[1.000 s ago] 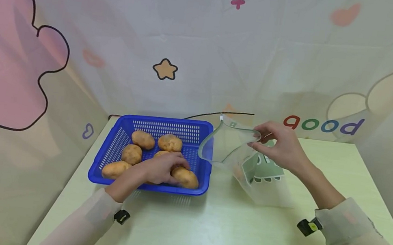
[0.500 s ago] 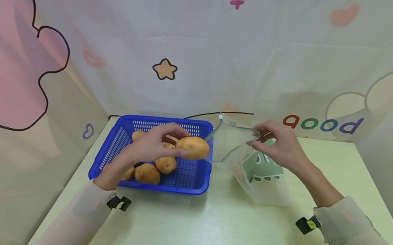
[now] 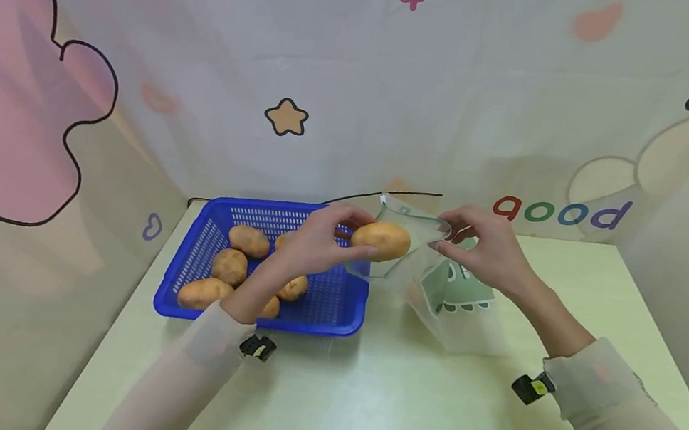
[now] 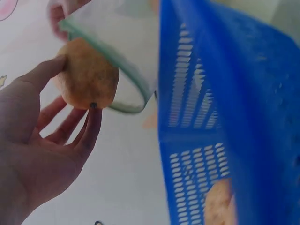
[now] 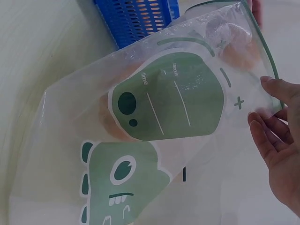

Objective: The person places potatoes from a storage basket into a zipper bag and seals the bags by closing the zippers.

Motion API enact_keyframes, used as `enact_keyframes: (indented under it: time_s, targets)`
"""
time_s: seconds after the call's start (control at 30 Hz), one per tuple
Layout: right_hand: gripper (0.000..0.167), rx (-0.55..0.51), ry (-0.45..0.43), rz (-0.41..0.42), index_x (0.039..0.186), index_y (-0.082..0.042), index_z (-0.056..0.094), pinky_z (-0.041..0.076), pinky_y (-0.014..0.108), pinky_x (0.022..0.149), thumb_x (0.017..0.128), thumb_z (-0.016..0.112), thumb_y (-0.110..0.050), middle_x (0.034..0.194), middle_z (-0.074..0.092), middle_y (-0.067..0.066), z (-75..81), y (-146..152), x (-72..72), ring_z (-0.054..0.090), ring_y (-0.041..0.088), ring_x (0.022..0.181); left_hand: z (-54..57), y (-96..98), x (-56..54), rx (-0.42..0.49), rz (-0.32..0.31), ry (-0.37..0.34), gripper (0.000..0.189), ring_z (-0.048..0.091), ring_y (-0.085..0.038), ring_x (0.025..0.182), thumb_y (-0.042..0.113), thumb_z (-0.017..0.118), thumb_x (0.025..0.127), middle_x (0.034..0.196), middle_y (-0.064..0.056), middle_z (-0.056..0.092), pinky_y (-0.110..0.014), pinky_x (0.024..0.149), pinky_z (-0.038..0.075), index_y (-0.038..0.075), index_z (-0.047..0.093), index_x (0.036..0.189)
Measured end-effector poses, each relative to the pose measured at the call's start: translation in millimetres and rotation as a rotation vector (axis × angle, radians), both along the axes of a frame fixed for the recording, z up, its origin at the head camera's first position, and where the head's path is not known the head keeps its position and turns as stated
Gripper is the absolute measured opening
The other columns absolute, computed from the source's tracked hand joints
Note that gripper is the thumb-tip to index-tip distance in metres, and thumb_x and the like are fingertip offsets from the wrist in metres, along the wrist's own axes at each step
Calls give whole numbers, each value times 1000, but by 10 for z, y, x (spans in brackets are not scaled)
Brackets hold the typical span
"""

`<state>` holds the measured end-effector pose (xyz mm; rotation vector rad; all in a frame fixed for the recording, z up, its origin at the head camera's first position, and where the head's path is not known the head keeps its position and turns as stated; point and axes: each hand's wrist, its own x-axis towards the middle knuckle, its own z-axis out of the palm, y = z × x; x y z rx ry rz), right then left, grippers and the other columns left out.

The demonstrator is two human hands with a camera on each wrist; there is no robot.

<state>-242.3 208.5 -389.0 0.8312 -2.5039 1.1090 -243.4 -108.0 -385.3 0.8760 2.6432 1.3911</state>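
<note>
A yellow-brown potato point(image 3: 382, 240) is pinched between the thumb and fingers of my left hand point(image 3: 320, 241), right at the mouth of a clear zip bag point(image 3: 453, 329). In the left wrist view the potato point(image 4: 89, 75) overlaps the bag's green zip edge point(image 4: 126, 75). My right hand point(image 3: 487, 249) pinches the rim of the bag and the mouth gapes toward the left. Green dinosaur print point(image 5: 124, 183) covers part of the bag in the right wrist view. Through the plastic, behind the print, shows a blurred brownish shape point(image 5: 110, 117).
A blue plastic basket point(image 3: 346, 330) stands left of the bag, holding several potatoes point(image 3: 230, 268); the left forearm hides some of them. Behind the table point(image 3: 398, 408) hangs a printed cloth point(image 3: 350, 65), with a thin black line point(image 3: 411, 194) along its lower part.
My left hand has lifted a potato out of the basket and carried it right, to the bag's mouth. The right hand keeps its hold on the rim.
</note>
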Motion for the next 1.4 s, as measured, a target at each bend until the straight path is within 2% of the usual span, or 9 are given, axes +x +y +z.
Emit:
enact_keyframes:
  time_s: [0.17,0.27,0.5,0.63,0.73,0.83,1.07,1.2,1.4]
  targets:
    - [38,4,-4,-9,119,-3,73,53,12,81,85,90,-6,98,72,4,20,-26,-7,73,21,89,-111,130,4,-1,-18,-1,46,66,-19,109,25,83,95,124,-6,67,-30,94,59,5,67,133]
    - [38,7,-5,-11,120,-4,73,53,13,82,86,89,-7,100,72,4,36,-46,-16,73,21,89,-139,173,15,8,-23,3,43,65,-18,109,24,82,96,123,-7,67,-27,93,59,5,67,132]
    - [36,-1,3,-14,119,-3,73,53,13,81,86,89,-6,100,72,7,32,-19,-24,72,22,88,-105,134,48,-6,8,1,46,64,-22,118,33,77,100,130,-10,67,-37,100,58,4,67,135]
    - [36,-8,4,-15,117,-2,73,53,11,80,85,89,-4,99,71,7,18,12,-31,72,21,88,-101,-45,83,-41,49,-12,50,63,-22,125,37,76,100,133,-7,67,-39,104,55,7,65,138]
    - [36,-16,-8,-15,117,-2,73,53,11,81,85,89,-4,99,71,5,9,29,-29,72,20,88,-162,-244,105,-66,80,-31,51,61,-21,128,38,78,98,136,-3,65,-42,107,53,11,65,139]
    - [37,-20,-10,-13,117,-1,72,54,12,81,84,89,-3,99,70,5,0,48,-17,72,20,89,-297,-461,103,-98,105,-47,55,60,-25,131,38,81,96,140,-2,64,-47,111,50,13,64,142]
    - [37,-21,-5,-3,117,-2,73,56,16,80,85,89,-4,100,70,4,-34,69,-9,72,20,88,-668,-918,105,-172,153,-90,69,50,-35,142,38,86,91,153,-9,53,-61,115,42,11,58,149]
    - [38,-23,-2,2,117,-3,73,57,18,80,84,90,-3,100,70,4,-50,74,-16,72,18,88,-793,-1060,96,-250,180,-76,74,49,-39,139,37,87,90,151,-14,51,-60,114,44,9,56,151]
    - [37,-12,0,-1,117,-3,73,56,15,80,84,89,-3,100,71,4,-61,86,-31,72,19,88,-836,-1144,95,-337,200,-120,77,54,-41,130,41,89,87,147,-17,49,-60,113,45,11,57,150]
